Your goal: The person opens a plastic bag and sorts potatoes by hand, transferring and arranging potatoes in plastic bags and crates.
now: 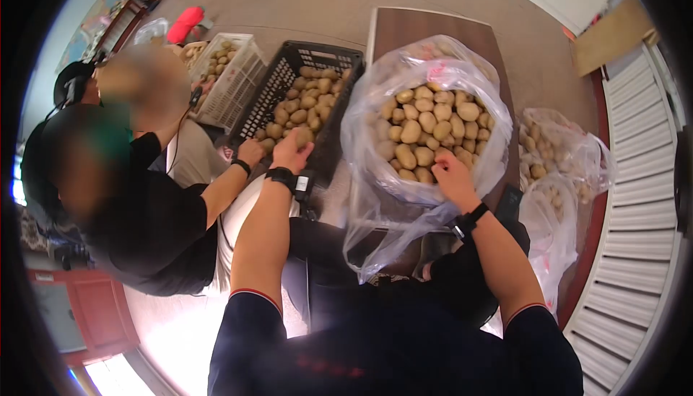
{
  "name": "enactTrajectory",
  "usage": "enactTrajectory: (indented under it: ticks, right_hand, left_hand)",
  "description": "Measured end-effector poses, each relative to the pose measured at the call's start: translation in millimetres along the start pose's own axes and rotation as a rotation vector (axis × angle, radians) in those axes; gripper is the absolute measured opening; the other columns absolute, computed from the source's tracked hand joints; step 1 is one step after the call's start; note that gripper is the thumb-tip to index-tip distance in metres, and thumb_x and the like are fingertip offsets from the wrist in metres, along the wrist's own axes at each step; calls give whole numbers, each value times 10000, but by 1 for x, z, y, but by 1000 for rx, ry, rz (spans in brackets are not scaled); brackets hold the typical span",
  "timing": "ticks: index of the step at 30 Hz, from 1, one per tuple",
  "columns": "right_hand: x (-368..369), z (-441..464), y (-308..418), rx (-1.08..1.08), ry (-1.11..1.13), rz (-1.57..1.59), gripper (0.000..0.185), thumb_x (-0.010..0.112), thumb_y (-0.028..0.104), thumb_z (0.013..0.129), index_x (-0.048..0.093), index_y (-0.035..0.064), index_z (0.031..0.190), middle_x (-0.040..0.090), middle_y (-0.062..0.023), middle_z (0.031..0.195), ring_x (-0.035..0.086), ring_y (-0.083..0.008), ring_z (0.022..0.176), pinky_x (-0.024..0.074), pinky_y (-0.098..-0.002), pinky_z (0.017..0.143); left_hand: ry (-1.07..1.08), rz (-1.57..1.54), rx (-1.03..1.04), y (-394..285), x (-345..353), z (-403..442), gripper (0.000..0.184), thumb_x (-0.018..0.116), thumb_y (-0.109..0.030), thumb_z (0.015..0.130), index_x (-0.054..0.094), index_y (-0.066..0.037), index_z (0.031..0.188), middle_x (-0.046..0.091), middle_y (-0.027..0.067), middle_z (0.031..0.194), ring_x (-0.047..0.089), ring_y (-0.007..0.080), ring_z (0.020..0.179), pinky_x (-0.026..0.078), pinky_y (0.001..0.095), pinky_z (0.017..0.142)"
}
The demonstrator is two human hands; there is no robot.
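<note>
While the left fingers (306, 152) are gripping a potato (304, 136) at the black crate (317, 57), the right fingers (442, 168) are sitting bent by potatoes (426, 122) in the plastic bag (357, 118), can't tell if they're grabbing any.

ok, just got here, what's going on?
Someone is handling potatoes. Their left hand appears to hold a potato over the near end of a black crate; their right hand is at the near side of an open, well-filled plastic bag of potatoes on a brown table, grip unclear. A co-worker's hand is at the black crate too.
</note>
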State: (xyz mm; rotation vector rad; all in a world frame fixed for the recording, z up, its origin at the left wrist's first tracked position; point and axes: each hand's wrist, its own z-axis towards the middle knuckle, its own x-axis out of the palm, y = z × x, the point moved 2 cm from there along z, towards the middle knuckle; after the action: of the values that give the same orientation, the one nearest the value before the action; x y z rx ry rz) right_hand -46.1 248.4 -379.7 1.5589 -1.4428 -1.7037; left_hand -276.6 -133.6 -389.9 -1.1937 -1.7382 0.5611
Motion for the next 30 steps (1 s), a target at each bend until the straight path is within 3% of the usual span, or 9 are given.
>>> enactTrajectory:
  ticks: [2,6,12,17,22,24,26,28,30]
  right_hand:
    - [-1,-12,31,-182,-39,-189,299,646,203,820,595,39,1065,657,-127,970,642,-296,849,509,-390,764]
    - [2,-22,53,-96,64,-393,315,628,298,837,598,61,1043,662,-130,997,626,-300,955,502,-419,784]
    - [0,-26,69,-59,155,-656,436,636,421,816,600,47,1036,677,-141,971,639,-310,945,508,-446,791]
    - [-3,-20,72,32,267,-664,456,627,421,795,606,32,1031,677,-149,998,634,-314,985,510,-452,805]
    - [1,-25,71,-1,255,-705,410,611,355,767,613,35,1023,668,-153,1030,629,-314,1004,508,-448,817]
    - [3,-27,71,12,210,-702,461,618,339,743,621,57,1108,657,-155,1078,614,-322,1022,498,-425,840]
    - [5,-30,73,-5,202,-650,468,635,310,729,615,55,1121,652,-158,1085,607,-327,1027,496,-429,836]
    - [2,-32,70,-108,27,-507,405,629,251,732,602,28,1070,633,-188,1056,600,-359,1019,485,-439,857]
    - [2,-21,42,-251,-54,-442,401,623,220,752,597,26,1102,639,-165,1032,618,-328,948,497,-409,810]
  left_hand:
    - [-171,4,-40,-2,3,3,309,628,-231,920,573,-38,1155,568,141,1158,574,313,998,563,420,791]
    - [-263,9,-45,-4,9,6,328,586,-244,946,546,-15,1177,571,146,1149,581,325,993,563,429,808]
    - [-303,-122,-40,-1,1,14,441,575,-268,951,455,9,1273,514,170,1230,569,366,1046,547,451,856]
    - [-306,-92,-37,-5,-1,7,536,540,-283,961,355,62,1328,448,253,1295,531,412,1124,502,480,938]
    - [-308,-67,-22,-9,24,-15,491,542,-239,952,373,70,1295,474,242,1242,548,401,1085,520,487,902]
    - [-299,-28,-51,-8,32,-28,436,552,-207,938,406,63,1248,503,207,1154,577,376,1002,550,478,830]
    - [-153,30,-41,-11,47,-53,383,562,-178,921,436,30,1217,522,175,1085,596,345,932,568,435,757]
    - [-100,44,-68,-12,61,-67,370,551,-174,908,454,8,1215,530,161,1095,602,328,938,568,429,740]
    - [-74,107,-38,-10,74,-76,404,589,-193,895,442,-8,1222,514,136,1068,599,327,909,552,449,758]
